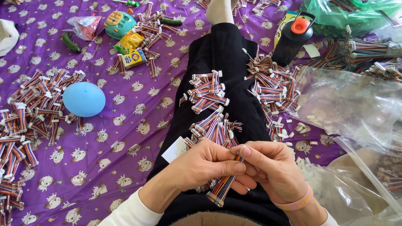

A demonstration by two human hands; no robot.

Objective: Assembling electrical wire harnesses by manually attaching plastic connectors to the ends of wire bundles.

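- Ribbon cable [221, 190], a short flat strip of many-coloured wires, is pinched between both hands over the person's lap; its lower end with the connector hangs below the fingers.
- Left hand [207, 165] is closed around the cable from the left, thumb pressed against the right hand's fingertips.
- Right hand [272, 165] is clamped on the cable's upper part, thumb and forefinger together; a pink wristband [295, 204] sits on that wrist.
- Loose cable heap [213, 127] lies on the black trouser leg [234, 54] just above the hands, touching the left knuckles.
- Blue balloon [83, 99] rests well apart to the left on the purple sheet [125, 117].
- Black bottle [293, 39] stands far ahead on the right.
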